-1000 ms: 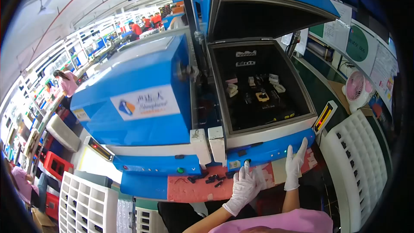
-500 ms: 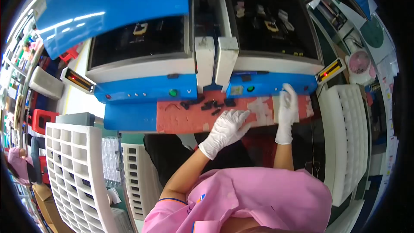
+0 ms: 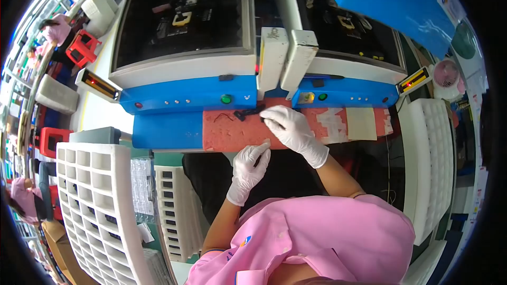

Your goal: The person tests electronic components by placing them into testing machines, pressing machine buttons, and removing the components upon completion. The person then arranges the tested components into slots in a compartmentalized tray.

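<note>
My right hand (image 3: 293,131), in a white glove, reaches over the pink foam mat (image 3: 232,136). Its fingers are pinched on a small black part (image 3: 262,119), mostly hidden by the fingertips. Just left of them, more black parts (image 3: 244,113) lie in a cluster. At the mat's front edge is my left hand (image 3: 249,170), also gloved, its fingers curled and thumb pressed against them; I cannot tell what they hold.
Beyond the mat stands a blue and white machine with a left bed (image 3: 211,26) and a right bed (image 3: 338,37). A blue panel (image 3: 391,5) hangs at upper right. White foam trays (image 3: 97,200) flank the seat. People in pink sit at far left.
My right hand has come left from the mat's right side to the black parts. My left hand has drawn back. The left blue panel has left view; the right one shows lower over its bed.
</note>
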### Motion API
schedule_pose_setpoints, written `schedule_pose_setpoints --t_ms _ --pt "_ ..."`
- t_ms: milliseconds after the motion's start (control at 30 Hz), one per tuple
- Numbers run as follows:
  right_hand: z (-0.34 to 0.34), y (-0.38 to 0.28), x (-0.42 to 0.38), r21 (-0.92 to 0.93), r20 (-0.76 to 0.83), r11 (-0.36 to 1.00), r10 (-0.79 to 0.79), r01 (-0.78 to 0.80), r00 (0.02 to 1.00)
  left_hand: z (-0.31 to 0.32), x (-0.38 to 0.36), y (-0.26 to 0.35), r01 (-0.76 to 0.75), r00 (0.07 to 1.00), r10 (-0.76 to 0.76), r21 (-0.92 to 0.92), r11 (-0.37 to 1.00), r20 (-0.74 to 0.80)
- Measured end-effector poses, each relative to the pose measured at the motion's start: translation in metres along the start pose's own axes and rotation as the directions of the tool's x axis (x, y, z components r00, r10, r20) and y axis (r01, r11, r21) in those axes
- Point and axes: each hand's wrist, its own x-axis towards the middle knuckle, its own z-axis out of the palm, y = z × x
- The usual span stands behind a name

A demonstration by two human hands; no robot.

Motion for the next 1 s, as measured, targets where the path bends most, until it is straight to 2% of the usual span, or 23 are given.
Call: schedule_pose_setpoints --t_ms 67,100,167,200,233,300,333,367,433,467,500,567,600,633,733,767,833,867,900,933,967,1000 --pt "0.015 -0.016 0.028 -0.063 -0.057 0.962 -0.271 0.268 0.961 -0.009 0.002 -0.001 0.044 0.998 -0.044 0.001 0.999 -0.034" --pt "0.024 -0.02 0.041 -0.054 -0.061 0.959 -0.281 0.278 0.958 -0.013 0.003 -0.001 0.111 0.992 -0.113 -0.053 0.992 -0.056" --pt "0.043 -0.026 0.071 -0.214 -0.113 0.937 -0.305 0.276 0.946 -0.021 0.007 -0.003 0.23 0.964 -0.247 -0.165 0.959 -0.093" --pt "0.049 -0.029 0.083 -0.292 -0.14 0.918 -0.319 0.269 0.937 -0.025 0.008 -0.005 0.225 0.965 -0.242 -0.154 0.962 -0.105" --pt "0.055 -0.028 0.089 -0.284 -0.145 0.917 -0.329 0.279 0.933 -0.029 0.007 -0.006 0.262 0.951 -0.289 -0.205 0.943 -0.114" --pt "0.065 -0.021 0.099 -0.394 -0.073 0.891 -0.273 0.224 0.959 -0.036 0.005 -0.01 0.326 0.917 -0.378 -0.307 0.894 -0.129" --pt "0.068 -0.018 0.103 -0.449 -0.039 0.871 -0.242 0.199 0.97 -0.04 0.004 -0.013 0.32 0.916 -0.375 -0.3 0.898 -0.144" --pt "0.069 -0.017 0.106 -0.443 -0.04 0.872 -0.254 0.211 0.966 -0.043 0.003 -0.016 0.352 0.9 -0.417 -0.35 0.868 -0.127" --pt "0.07 -0.014 0.109 -0.435 0.034 0.883 -0.177 0.174 0.984 -0.048 0.002 -0.021 0.413 0.864 -0.496 -0.445 0.794 -0.082" --pt "0.07 -0.018 0.112 -0.434 0.07 0.888 -0.136 0.153 0.988 -0.051 0.007 -0.019 0.41 0.865 -0.494 -0.44 0.799 -0.091" --pt "0.071 -0.024 0.112 -0.429 0.066 0.889 -0.143 0.158 0.987 -0.054 0.013 -0.016 0.387 0.838 -0.534 -0.573 0.723 -0.108" --pt "0.063 -0.045 0.107 -0.157 0.124 0.979 -0.114 0.132 0.986 -0.061 0.029 -0.013 0.295 0.784 -0.61 -0.796 0.528 -0.114" --pt "0.058 -0.054 0.108 -0.019 0.157 0.994 -0.107 0.111 0.982 -0.066 0.038 -0.017 0.288 0.788 -0.604 -0.795 0.534 -0.12" --pt "0.056 -0.063 0.111 -0.02 0.155 0.993 -0.114 0.118 0.981 -0.07 0.048 -0.021 0.215 0.801 -0.576 -0.821 0.529 -0.162" --pt "0.061 -0.094 0.128 0.146 0.289 0.977 -0.194 0.157 0.938 -0.084 0.075 -0.035 0.06 0.819 -0.515 -0.856 0.514 -0.252" --pt "0.061 -0.103 0.139 0.147 0.283 0.975 -0.2 0.164 0.938 -0.089 0.083 -0.041 0.001 0.795 -0.54 -0.889 0.457 -0.277" --pt "0.061 -0.114 0.175 0.259 0.33 0.965 -0.132 0.045 0.935 -0.101 0.102 -0.053 -0.126 0.746 -0.586 -0.931 0.343 -0.316" --pt "0.065 -0.114 0.201 0.317 0.258 0.946 -0.148 0.061 0.955 -0.111 0.115 -0.057 -0.135 0.751 -0.575 -0.928 0.348 -0.324" --pt "0.071 -0.11 0.23 0.377 0.186 0.923 -0.157 0.078 0.97 -0.124 0.127 -0.06 -0.114 0.773 -0.534 -0.903 0.413 -0.342" --pt "0.084 -0.099 0.259 0.409 0.034 0.906 -0.136 0.11 0.99 -0.136 0.139 -0.062 -0.093 0.795 -0.492 -0.872 0.48 -0.355" --pt "0.097 -0.085 0.286 0.438 -0.117 0.887 -0.106 0.146 0.988 -0.148 0.155 -0.061 -0.094 0.797 -0.485 -0.867 0.489 -0.36" --pt "0.105 -0.072 0.308 0.339 -0.237 0.934 -0.029 0.111 0.971 -0.159 0.173 -0.058 -0.071 0.803 -0.44 -0.797 0.599 -0.402"
